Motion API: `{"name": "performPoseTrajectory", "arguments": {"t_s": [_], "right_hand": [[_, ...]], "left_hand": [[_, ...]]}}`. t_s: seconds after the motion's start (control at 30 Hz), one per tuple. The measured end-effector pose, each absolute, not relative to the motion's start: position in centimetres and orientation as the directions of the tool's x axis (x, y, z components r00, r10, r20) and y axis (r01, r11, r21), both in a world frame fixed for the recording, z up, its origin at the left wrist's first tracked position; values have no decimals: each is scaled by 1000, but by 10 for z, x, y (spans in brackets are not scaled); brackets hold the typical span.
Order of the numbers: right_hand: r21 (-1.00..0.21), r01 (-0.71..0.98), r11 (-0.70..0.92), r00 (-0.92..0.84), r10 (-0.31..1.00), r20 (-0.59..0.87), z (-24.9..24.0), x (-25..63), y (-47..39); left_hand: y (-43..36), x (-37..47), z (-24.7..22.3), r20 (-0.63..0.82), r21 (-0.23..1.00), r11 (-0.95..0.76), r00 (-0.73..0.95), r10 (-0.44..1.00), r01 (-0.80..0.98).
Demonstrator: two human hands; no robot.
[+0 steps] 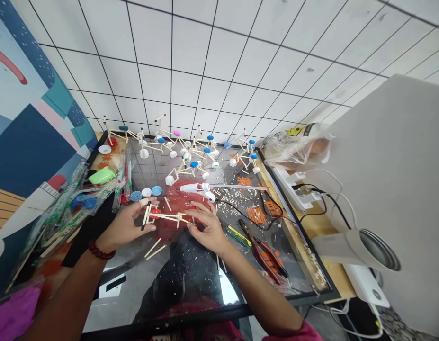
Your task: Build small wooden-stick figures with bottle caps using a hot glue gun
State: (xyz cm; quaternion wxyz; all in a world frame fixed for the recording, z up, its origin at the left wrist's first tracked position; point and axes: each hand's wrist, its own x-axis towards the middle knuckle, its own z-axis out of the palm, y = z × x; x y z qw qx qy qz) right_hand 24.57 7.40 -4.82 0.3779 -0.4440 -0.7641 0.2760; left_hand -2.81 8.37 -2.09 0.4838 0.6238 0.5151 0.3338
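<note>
My left hand (127, 226), a beaded bracelet on its wrist, grips the front end of a small bicycle model made of wooden sticks (169, 217). A red bottle cap (155, 213) sits as a wheel between its sticks, behind a black-wrapped handlebar (146, 216). The thumb and fingers of my right hand (207, 228) close around the model's other end, partly hiding the stick tips. Just beyond the hands lies a white glue gun (196, 188). Two blue caps and a white cap (146, 192) rest near my left fingers.
Several finished stick bicycles (194, 164) stand along the tiled wall. Red-handled pliers (265, 258) and a yellow cutter (239, 235) lie right of my right hand. Wood scraps (233, 201) and a black cord (240, 215) spread nearby. Packaged sticks (70, 208) pile up at left.
</note>
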Motion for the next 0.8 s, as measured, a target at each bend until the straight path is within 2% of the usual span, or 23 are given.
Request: {"name": "performPoseTrajectory", "arguments": {"t_s": [0.33, 0.8], "right_hand": [[-727, 492, 479, -353, 873, 336, -42, 257, 74], [-740, 471, 480, -299, 876, 378, -50, 255, 78]], "left_hand": [[86, -32, -27, -74, 925, -34, 266, 961, 378], [86, -31, -29, -62, 894, -65, 266, 962, 444]]}}
